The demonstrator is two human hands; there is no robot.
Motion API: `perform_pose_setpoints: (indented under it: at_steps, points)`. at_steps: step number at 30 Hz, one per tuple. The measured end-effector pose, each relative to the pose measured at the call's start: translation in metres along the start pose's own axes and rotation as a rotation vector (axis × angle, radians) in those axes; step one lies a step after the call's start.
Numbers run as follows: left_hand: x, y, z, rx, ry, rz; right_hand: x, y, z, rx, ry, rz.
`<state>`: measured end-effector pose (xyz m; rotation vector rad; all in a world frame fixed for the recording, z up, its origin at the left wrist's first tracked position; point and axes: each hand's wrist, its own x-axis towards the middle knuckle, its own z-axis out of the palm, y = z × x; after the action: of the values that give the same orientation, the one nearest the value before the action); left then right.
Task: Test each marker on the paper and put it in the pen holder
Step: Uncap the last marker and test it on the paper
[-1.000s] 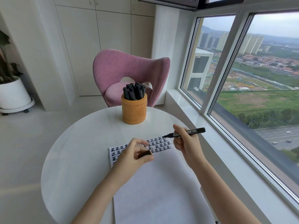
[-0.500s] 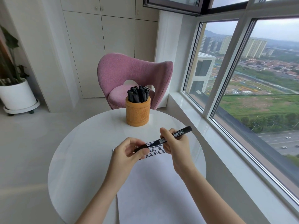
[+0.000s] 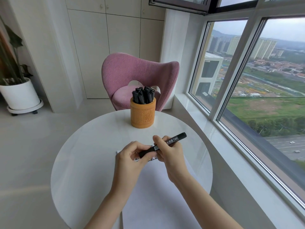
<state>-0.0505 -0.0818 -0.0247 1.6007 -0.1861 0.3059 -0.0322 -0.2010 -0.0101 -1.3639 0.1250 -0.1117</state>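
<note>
While the marker (image 3: pixel 162 145) was held over the near part of the table (image 3: pixel 85 146), I read the head view for the one relation that mattered: which way the marker lay and which hand had which end. Its long axis ran from low on my left to high on my right, with the butt end pointing up toward the window (image 3: pixel 264 90). The right hand (image 3: pixel 171 156) was wrapped round the middle of the barrel, fingers closed on it, with the printed label showing just past the knuckles. The left hand (image 3: pixel 130 157) was pinched on the lower end, where the cap (image 3: pixel 145 152) sat; I judged the cap to be on, or very nearly on, though I could not tell whether it had fully seated. Both hands were touching the marker and were close together above the top edge of the paper (image 3: pixel 156 195), where a strip of written marks peeped out beneath them.

The holder (image 3: pixel 143 115) stood upright beyond the hands, toward the far edge of the table and slightly to the left, already packed with markers (image 3: pixel 143 95). I judged the right hand to be the one to carry the marker there, since it gripped the barrel. It would need to swing the marker upright and find a gap among the others.

There was no other view to go through.
</note>
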Motion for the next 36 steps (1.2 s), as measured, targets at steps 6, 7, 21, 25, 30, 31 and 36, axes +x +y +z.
perform_pose_setpoints:
  at_steps: [6,7,21,25,30,31,36]
  points:
    - [0.01,-0.003,-0.009,0.135,0.021,0.036,0.005,0.002,0.002,-0.021,-0.209,0.12]
    - [0.014,-0.002,-0.011,0.152,0.038,0.043,0.006,0.001,0.0,-0.074,-0.203,0.161]
    - [0.054,0.014,-0.019,0.333,0.088,0.118,0.042,-0.003,0.006,-0.829,-0.271,-0.825]
    - [0.076,0.011,-0.018,0.256,0.086,0.082,0.065,-0.013,0.011,-0.758,-0.231,-0.804]
    - [0.113,-0.007,-0.019,0.369,0.093,0.095,0.112,-0.04,0.022,-0.536,0.013,-0.805]
    - [0.122,-0.011,-0.019,0.389,0.098,0.097,0.119,-0.045,0.025,-0.512,0.031,-0.808]
    - [0.157,-0.019,-0.011,0.461,0.127,0.138,0.143,-0.061,0.038,-0.488,0.085,-0.862]
